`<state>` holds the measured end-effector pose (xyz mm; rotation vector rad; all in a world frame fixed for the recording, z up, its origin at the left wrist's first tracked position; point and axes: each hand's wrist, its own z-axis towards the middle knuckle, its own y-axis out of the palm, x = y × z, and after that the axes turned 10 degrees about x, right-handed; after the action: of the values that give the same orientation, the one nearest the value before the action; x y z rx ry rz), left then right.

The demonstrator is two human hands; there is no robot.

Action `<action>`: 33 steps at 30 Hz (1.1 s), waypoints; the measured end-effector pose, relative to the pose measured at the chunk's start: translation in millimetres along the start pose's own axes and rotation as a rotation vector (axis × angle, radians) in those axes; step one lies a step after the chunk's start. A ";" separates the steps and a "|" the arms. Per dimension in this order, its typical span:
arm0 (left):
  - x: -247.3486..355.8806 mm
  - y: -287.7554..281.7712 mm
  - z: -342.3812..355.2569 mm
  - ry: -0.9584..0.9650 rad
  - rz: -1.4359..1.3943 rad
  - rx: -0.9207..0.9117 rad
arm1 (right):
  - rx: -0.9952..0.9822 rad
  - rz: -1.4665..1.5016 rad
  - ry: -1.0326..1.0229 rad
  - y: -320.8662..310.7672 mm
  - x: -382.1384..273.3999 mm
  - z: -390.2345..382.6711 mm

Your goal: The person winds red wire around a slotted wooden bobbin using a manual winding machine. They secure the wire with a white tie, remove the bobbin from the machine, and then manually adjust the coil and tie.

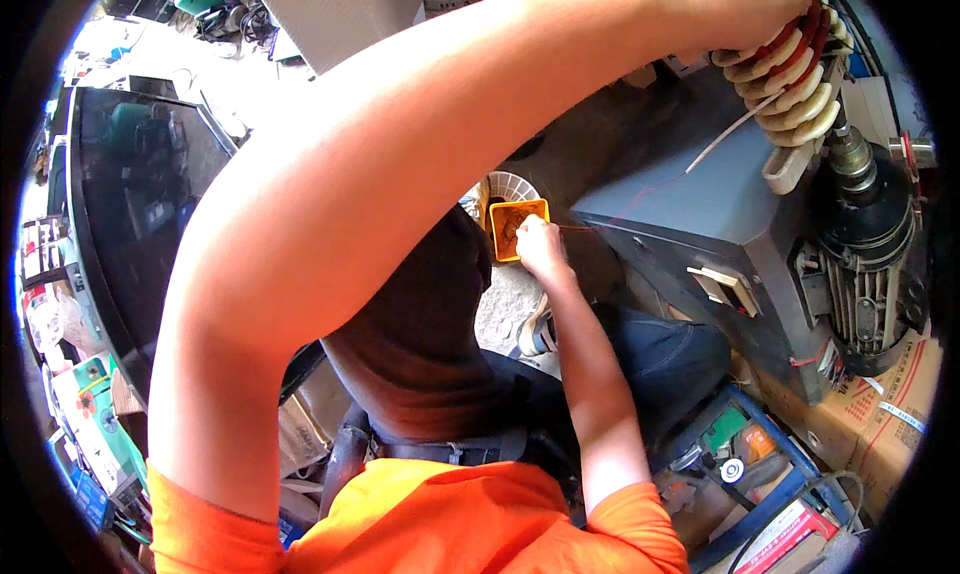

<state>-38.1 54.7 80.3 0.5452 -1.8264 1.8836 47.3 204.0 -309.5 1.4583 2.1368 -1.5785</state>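
Observation:
My left arm stretches across the view to the upper right, where my left hand (750, 12) is closed around the upper part of a winding former (797, 112). Cream, ridged discs make up this former, with dark red winding between some of them. Most of the left fingers are hidden at the top edge. Low in the middle, my right hand (542, 246) is closed at the rim of a small yellow box (497, 236) with brownish, wire-like strands inside. A thin reddish wire (578, 228) leads from the right fingers toward a pale sleeve (735, 134) by the former.
The former sits beside a black motor-like machine (865, 209) and a grey metal cabinet (690, 209). A white basket (515, 186) stands behind the yellow box. At left is a large dark screen (140, 194); a blue-edged crate (740, 414) of parts and cardboard boxes (880, 424) are at lower right.

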 end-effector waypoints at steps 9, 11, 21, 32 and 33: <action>-96.5 20.6 38.8 0.760 -1.175 -0.262 | 0.136 0.069 -0.011 -1.0 12.3 -9.9; -91.6 24.6 36.0 0.761 -1.136 -0.196 | 0.163 0.056 -0.027 1.5 14.5 -11.2; -90.2 26.3 38.0 0.771 -1.104 -0.154 | 0.259 0.170 -0.024 10.7 21.7 -16.5; -92.1 22.4 36.2 0.767 -1.098 -0.180 | 0.276 0.201 -0.037 19.0 25.6 -15.1; -90.7 22.2 35.0 0.762 -1.093 -0.172 | 0.307 0.169 -0.093 21.2 28.3 -15.1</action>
<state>22.0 14.9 11.5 0.5005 -0.8498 0.9454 54.1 233.3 -333.4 1.5639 1.7289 -1.9297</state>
